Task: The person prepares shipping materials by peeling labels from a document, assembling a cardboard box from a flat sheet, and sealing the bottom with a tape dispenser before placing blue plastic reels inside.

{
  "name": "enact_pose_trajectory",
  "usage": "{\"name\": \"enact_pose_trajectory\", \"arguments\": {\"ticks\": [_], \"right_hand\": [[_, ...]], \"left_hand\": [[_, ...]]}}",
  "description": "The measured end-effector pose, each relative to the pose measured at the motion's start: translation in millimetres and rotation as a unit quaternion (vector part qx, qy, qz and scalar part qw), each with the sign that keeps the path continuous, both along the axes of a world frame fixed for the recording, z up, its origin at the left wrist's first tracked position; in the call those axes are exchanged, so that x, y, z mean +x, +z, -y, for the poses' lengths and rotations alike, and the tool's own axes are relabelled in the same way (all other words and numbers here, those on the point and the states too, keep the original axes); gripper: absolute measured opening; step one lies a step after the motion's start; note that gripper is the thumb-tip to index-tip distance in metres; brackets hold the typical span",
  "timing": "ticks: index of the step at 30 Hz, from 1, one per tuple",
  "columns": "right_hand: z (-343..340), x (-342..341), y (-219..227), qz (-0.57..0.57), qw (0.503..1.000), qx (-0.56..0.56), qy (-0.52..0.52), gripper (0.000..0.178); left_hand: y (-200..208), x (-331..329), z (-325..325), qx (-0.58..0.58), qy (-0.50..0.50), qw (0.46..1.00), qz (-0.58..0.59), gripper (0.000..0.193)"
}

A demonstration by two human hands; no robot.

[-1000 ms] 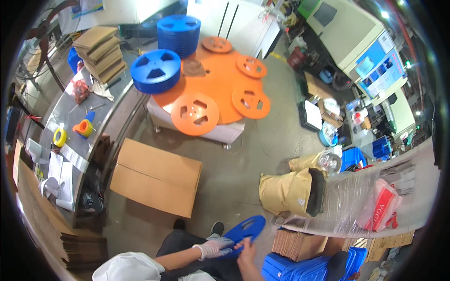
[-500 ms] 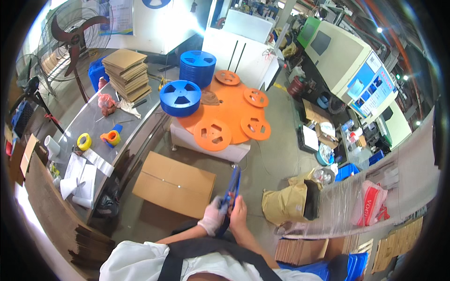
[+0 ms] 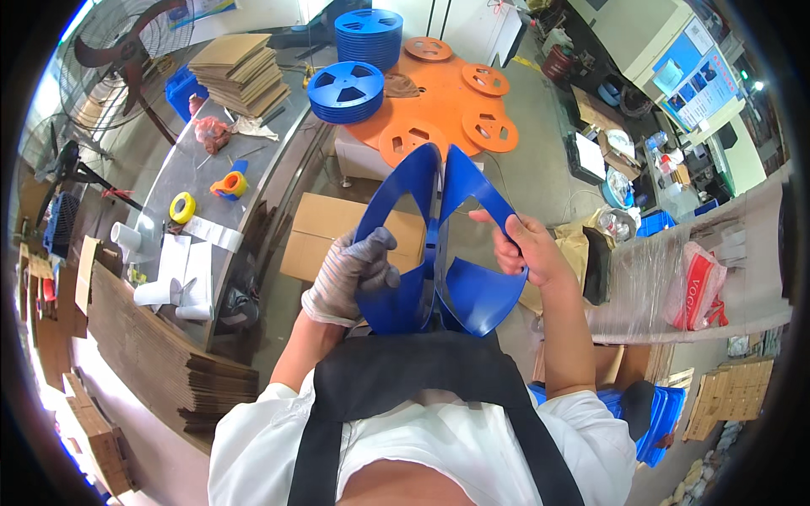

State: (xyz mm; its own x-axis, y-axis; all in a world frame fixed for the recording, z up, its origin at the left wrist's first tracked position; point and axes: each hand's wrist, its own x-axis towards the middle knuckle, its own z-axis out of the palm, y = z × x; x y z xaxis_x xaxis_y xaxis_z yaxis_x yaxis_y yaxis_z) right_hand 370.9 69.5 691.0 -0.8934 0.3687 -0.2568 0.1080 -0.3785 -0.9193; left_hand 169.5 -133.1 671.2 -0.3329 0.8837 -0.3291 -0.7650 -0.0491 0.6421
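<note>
Close in front of my body I hold a blue plastic reel (image 3: 483,295) with large cut-outs, seen nearly edge-on. Its two discs spread apart to left and right from a narrow middle. My left hand (image 3: 348,278), in a striped pale glove, is closed on the left disc's rim. The bare right hand (image 3: 533,250) pinches the right disc's outer edge with thumb and fingers. Beyond the reel, a low stack of blue reels (image 3: 346,91) and a taller blue stack (image 3: 369,42) stand by an orange round table (image 3: 447,110) with several orange slotted discs (image 3: 412,143).
A closed cardboard box (image 3: 316,240) lies on the floor behind my left hand. The metal table (image 3: 253,173) at left bears yellow tape (image 3: 181,207), papers and a cardboard stack (image 3: 240,76). Flattened cardboard (image 3: 160,346) leans at near left; a plastic-wrapped surface (image 3: 641,295) stands at right.
My hands have moved apart, from close together on a narrow blue piece to opposite sides of the reel. The reel now shows wide and higher, and the view has tilted down.
</note>
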Motion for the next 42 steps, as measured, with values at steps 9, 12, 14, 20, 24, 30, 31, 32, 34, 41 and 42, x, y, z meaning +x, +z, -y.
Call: {"name": "enact_pose_trajectory", "arguments": {"ticks": [9, 12, 14, 20, 24, 30, 31, 32, 34, 41, 42], "right_hand": [[3.5, 13.2, 8.6, 0.016, 0.999, 0.029, 0.016, 0.061], [9.7, 17.9, 8.4, 0.024, 1.0, 0.009, -0.008, 0.061], [9.2, 22.8, 8.6, 0.036, 0.999, 0.009, -0.022, 0.062], [-5.4, 69.8, -11.4, 0.053, 0.992, -0.018, -0.113, 0.062], [-14.1, 93.3, -32.9, 0.092, 0.982, -0.027, -0.164, 0.047], [-62.7, 206.2, -127.4, 0.164, 0.903, 0.212, -0.336, 0.027], [-72.8, 239.4, -141.3, 0.193, 0.87, 0.225, -0.394, 0.026], [-82.9, 270.7, -150.0, 0.219, 0.836, 0.236, -0.445, 0.026], [-105.2, 327.2, -158.2, 0.264, 0.751, 0.211, -0.567, 0.026], [-242.9, 462.1, -199.8, 0.227, 0.629, 0.235, -0.705, 0.025], [-265.3, 476.9, -213.8, 0.246, 0.627, 0.234, -0.701, 0.024]], "left_hand": [[-16.9, 4.8, 9.5, 0.036, 0.007, 0.997, 0.074, 0.024], [-19.8, 10.0, 2.8, 0.037, -0.009, 0.994, 0.104, 0.024], [-20.0, 14.2, -2.1, 0.017, -0.018, 0.992, 0.121, 0.025], [-22.1, 49.1, -43.9, 0.013, -0.087, 0.985, 0.148, 0.025], [-36.9, 87.8, -84.2, 0.03, -0.202, 0.979, -0.019, 0.034], [-91.5, 148.8, -149.8, 0.008, -0.299, 0.869, -0.393, 0.046], [-106.2, 154.2, -160.6, -0.015, -0.301, 0.866, -0.4, 0.045], [-121.2, 158.5, -169.4, -0.041, -0.298, 0.862, -0.408, 0.044], [-162.5, 162.7, -181.8, -0.095, -0.289, 0.852, -0.426, 0.041], [-264.2, 206.3, -214.5, -0.289, -0.358, 0.77, -0.442, 0.039], [-219.6, 235.5, -242.8, -0.28, -0.387, 0.705, -0.524, 0.035]]}}
